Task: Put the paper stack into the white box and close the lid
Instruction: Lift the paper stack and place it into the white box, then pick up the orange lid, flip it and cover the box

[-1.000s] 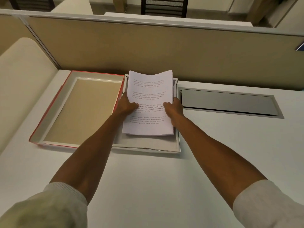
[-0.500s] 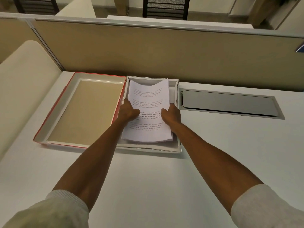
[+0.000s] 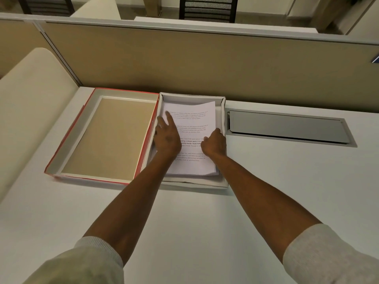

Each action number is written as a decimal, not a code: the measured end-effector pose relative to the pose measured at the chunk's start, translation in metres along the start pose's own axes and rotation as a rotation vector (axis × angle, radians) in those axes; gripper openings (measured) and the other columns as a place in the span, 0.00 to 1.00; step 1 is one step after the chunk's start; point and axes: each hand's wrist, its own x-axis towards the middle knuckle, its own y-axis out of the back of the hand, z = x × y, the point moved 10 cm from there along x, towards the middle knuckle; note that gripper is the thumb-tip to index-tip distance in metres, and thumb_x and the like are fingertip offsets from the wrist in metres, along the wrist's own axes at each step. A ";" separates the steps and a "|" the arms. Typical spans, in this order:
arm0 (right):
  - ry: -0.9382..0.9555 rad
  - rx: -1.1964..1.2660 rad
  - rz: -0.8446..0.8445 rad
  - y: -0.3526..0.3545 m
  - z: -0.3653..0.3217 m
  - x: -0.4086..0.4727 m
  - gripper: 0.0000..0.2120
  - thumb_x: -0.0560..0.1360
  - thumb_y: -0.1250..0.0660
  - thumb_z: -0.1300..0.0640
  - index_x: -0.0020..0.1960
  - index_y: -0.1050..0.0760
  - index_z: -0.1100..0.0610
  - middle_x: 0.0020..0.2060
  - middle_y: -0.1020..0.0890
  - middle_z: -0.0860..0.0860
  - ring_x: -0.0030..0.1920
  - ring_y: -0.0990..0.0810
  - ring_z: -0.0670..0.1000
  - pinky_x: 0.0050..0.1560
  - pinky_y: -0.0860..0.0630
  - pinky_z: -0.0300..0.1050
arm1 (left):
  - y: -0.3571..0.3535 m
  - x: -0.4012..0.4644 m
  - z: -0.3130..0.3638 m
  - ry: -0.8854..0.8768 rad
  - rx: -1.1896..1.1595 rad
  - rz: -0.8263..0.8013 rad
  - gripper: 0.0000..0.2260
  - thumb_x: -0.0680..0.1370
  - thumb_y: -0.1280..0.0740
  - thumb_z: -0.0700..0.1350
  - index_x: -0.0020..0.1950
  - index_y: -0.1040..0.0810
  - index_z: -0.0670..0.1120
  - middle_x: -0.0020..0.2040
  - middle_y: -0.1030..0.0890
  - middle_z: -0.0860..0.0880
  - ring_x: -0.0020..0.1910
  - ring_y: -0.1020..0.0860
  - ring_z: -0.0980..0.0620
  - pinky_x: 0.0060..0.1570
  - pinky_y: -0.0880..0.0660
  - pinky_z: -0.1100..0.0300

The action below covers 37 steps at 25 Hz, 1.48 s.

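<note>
The paper stack, printed with text, lies inside the shallow white box in the middle of the desk. My left hand rests flat on the stack's left side with fingers spread and holds nothing. My right hand is curled at the stack's right edge, against the box wall; its fingertips are hidden. The lid, red outside with a tan inner panel, lies upside down directly left of the box, touching it.
A grey cable flap is set into the white desk right of the box. A tan partition runs along the back. A cream curved panel stands at the left.
Both hands lowered the stack from above the box down into it. The left hand then let go and opened flat on the paper.
</note>
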 end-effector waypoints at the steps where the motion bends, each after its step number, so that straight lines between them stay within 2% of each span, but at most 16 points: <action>1: 0.004 -0.007 0.009 0.000 0.000 -0.001 0.20 0.78 0.32 0.61 0.67 0.32 0.65 0.62 0.23 0.62 0.61 0.22 0.60 0.49 0.30 0.43 | 0.003 -0.003 0.005 -0.055 0.066 0.042 0.33 0.80 0.32 0.44 0.81 0.45 0.44 0.81 0.45 0.38 0.79 0.42 0.35 0.73 0.34 0.43; 3: 0.022 -0.039 0.024 0.000 -0.003 -0.004 0.23 0.78 0.32 0.61 0.69 0.34 0.64 0.64 0.26 0.62 0.62 0.23 0.60 0.50 0.29 0.43 | 0.003 -0.006 0.011 -0.150 0.144 0.076 0.18 0.82 0.36 0.45 0.72 0.29 0.41 0.75 0.33 0.38 0.75 0.36 0.37 0.70 0.30 0.46; 5: 0.065 -0.102 0.024 -0.001 -0.008 -0.008 0.32 0.79 0.32 0.59 0.77 0.43 0.62 0.70 0.31 0.62 0.65 0.24 0.60 0.56 0.24 0.46 | -0.005 -0.007 0.007 -0.187 0.156 0.065 0.13 0.83 0.39 0.43 0.65 0.25 0.40 0.67 0.25 0.39 0.66 0.28 0.40 0.63 0.25 0.49; 7: 0.136 -0.208 0.025 -0.004 -0.013 -0.015 0.38 0.79 0.33 0.55 0.80 0.51 0.59 0.76 0.39 0.61 0.71 0.29 0.61 0.61 0.23 0.49 | -0.015 -0.010 0.002 -0.207 0.101 0.067 0.15 0.83 0.39 0.43 0.68 0.28 0.40 0.68 0.26 0.40 0.66 0.28 0.41 0.63 0.26 0.49; 9: 0.246 -0.343 0.055 -0.007 -0.019 -0.024 0.38 0.80 0.34 0.50 0.80 0.51 0.56 0.79 0.45 0.58 0.77 0.38 0.60 0.68 0.28 0.53 | -0.026 -0.015 -0.004 -0.234 0.053 0.086 0.20 0.83 0.39 0.45 0.74 0.32 0.40 0.72 0.29 0.40 0.70 0.31 0.41 0.68 0.30 0.49; 12: 0.431 -0.508 0.043 -0.021 -0.025 -0.043 0.36 0.80 0.40 0.40 0.81 0.48 0.55 0.81 0.49 0.57 0.81 0.50 0.60 0.78 0.45 0.57 | -0.032 -0.017 -0.011 -0.249 0.018 0.139 0.22 0.83 0.40 0.46 0.76 0.34 0.40 0.74 0.31 0.40 0.73 0.34 0.41 0.73 0.35 0.48; 15: 0.504 -0.613 -0.060 -0.046 -0.014 -0.055 0.38 0.80 0.49 0.35 0.81 0.55 0.54 0.81 0.55 0.55 0.81 0.58 0.58 0.80 0.56 0.58 | -0.033 -0.017 -0.014 -0.250 -0.002 0.157 0.23 0.83 0.40 0.47 0.77 0.35 0.41 0.75 0.31 0.40 0.74 0.35 0.40 0.74 0.36 0.47; 18: 0.497 -0.640 -0.103 -0.056 -0.002 -0.055 0.37 0.80 0.56 0.34 0.82 0.58 0.54 0.81 0.58 0.55 0.81 0.61 0.58 0.79 0.61 0.57 | -0.035 -0.018 -0.016 -0.241 -0.014 0.106 0.24 0.84 0.41 0.48 0.79 0.37 0.42 0.78 0.35 0.41 0.77 0.38 0.42 0.77 0.40 0.48; 21: 0.500 -0.655 -0.115 -0.057 0.000 -0.052 0.38 0.80 0.56 0.33 0.82 0.59 0.54 0.81 0.58 0.55 0.81 0.61 0.58 0.77 0.63 0.56 | -0.026 -0.020 -0.013 -0.241 -0.064 0.059 0.24 0.84 0.39 0.48 0.79 0.38 0.43 0.80 0.39 0.41 0.80 0.43 0.41 0.79 0.42 0.46; 24: 0.500 -0.597 -0.100 -0.053 -0.010 -0.052 0.39 0.79 0.54 0.33 0.82 0.56 0.54 0.81 0.56 0.55 0.81 0.59 0.59 0.77 0.62 0.55 | 0.007 -0.030 -0.020 -0.260 -0.147 0.192 0.22 0.83 0.38 0.48 0.76 0.32 0.43 0.80 0.39 0.40 0.81 0.43 0.39 0.77 0.39 0.41; 26: 0.553 -0.501 -0.073 -0.053 -0.032 -0.062 0.39 0.79 0.51 0.33 0.82 0.55 0.54 0.82 0.54 0.55 0.81 0.57 0.58 0.76 0.63 0.52 | 0.031 -0.034 -0.047 -0.215 -0.204 0.307 0.22 0.83 0.37 0.50 0.75 0.30 0.44 0.78 0.35 0.40 0.79 0.41 0.38 0.75 0.35 0.41; 29: 0.683 -0.386 -0.101 -0.069 -0.079 -0.091 0.38 0.80 0.49 0.34 0.82 0.54 0.53 0.82 0.53 0.53 0.81 0.58 0.55 0.76 0.63 0.50 | 0.060 -0.028 -0.110 -0.075 -0.177 0.388 0.24 0.82 0.37 0.53 0.75 0.31 0.44 0.78 0.35 0.40 0.80 0.42 0.39 0.76 0.37 0.41; 33: 0.832 -0.398 -0.208 -0.115 -0.125 -0.141 0.38 0.79 0.50 0.33 0.82 0.55 0.52 0.82 0.53 0.54 0.81 0.59 0.56 0.77 0.61 0.56 | 0.086 -0.013 -0.197 0.110 -0.053 0.409 0.29 0.82 0.38 0.56 0.78 0.37 0.43 0.80 0.39 0.36 0.81 0.46 0.35 0.77 0.44 0.39; 37: 0.855 -0.520 -0.316 -0.157 -0.131 -0.163 0.38 0.80 0.49 0.35 0.81 0.55 0.54 0.82 0.54 0.56 0.81 0.60 0.57 0.78 0.58 0.59 | 0.095 -0.006 -0.271 0.281 0.036 0.345 0.35 0.80 0.37 0.59 0.81 0.43 0.43 0.81 0.46 0.34 0.81 0.52 0.33 0.77 0.52 0.35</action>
